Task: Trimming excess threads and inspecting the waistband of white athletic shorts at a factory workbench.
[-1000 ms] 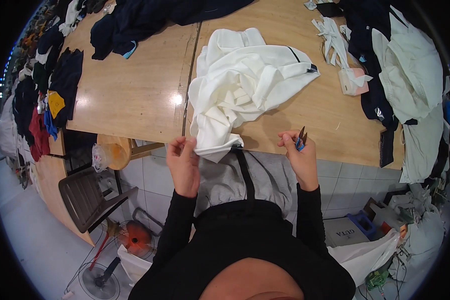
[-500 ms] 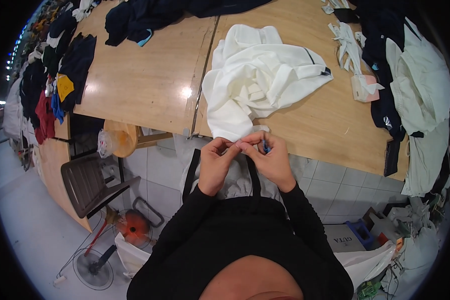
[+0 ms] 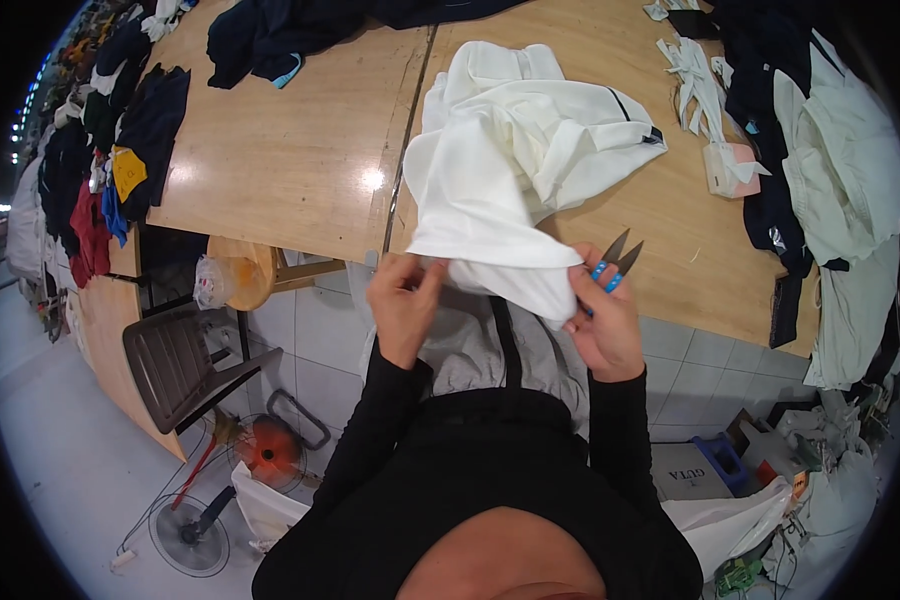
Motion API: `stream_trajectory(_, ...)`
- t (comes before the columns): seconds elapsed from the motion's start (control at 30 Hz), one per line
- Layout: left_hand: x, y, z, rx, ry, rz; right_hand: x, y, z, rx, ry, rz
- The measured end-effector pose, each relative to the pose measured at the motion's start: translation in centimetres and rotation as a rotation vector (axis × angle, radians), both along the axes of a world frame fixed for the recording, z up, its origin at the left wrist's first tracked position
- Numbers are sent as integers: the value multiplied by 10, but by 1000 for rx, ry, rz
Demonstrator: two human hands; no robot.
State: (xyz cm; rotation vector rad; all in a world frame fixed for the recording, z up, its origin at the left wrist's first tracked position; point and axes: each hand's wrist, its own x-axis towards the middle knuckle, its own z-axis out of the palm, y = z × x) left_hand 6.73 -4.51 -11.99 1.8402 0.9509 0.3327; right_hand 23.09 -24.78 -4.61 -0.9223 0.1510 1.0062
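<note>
A white garment (image 3: 510, 170) lies bunched on the table, a dark stripe and dark tip at its right end. Its near part is stretched over the table's front edge between my hands. My left hand (image 3: 403, 305) pinches the left end of that edge between thumb and fingers. At the other end my right hand (image 3: 610, 325) grips the cloth, with small scissors (image 3: 618, 262) tucked in its fingers. Their blue handle loops sit around or against the fingers, and the dark blades point away, parted. Some fingertips are hidden behind the fabric.
The wooden table (image 3: 290, 160) has a seam down its middle. Dark clothes (image 3: 260, 40) lie at its far side; dark and white garments (image 3: 835, 160) hang over the right end. A brown chair (image 3: 185, 365), a stool (image 3: 253, 270) and fans (image 3: 267, 453) stand at the left.
My hands were together at the cloth's near tip; now they are spread apart, pulling its edge wide. The scissors, mostly hidden in my right hand before, now show their blades.
</note>
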Motion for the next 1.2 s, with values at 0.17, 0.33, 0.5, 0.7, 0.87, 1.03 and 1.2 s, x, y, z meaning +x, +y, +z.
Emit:
stream_trajectory(0.17, 3, 29, 15, -31, -358, 314, 16, -11, 11, -200, -72, -185)
stream_trajectory(0.33, -20, 72, 32, -1378, -975, 203, 43, -46, -9, -136, 217, -314)
stream_trajectory(0.5, -9, 63, 41, -1563, -1416, 71, 32, -42, -4, 39, 149, -264)
stream_trajectory(0.7, -6, 58, 33, -1597, -1498, -67, 30, -44, -1, 38, 104, -309)
stream_trajectory(0.87, -6, 55, 26, -1678, -1599, 75, 30, -46, -2, 102, 59, -265)
stream_trajectory(1.03, 8, 47, 39, -1669, -1609, 151, 41, -47, 0, 128, 310, -267)
stream_trajectory(1.2, 15, 42, 52, -1538, -1540, 152, 44, -56, -8, 251, 543, -316)
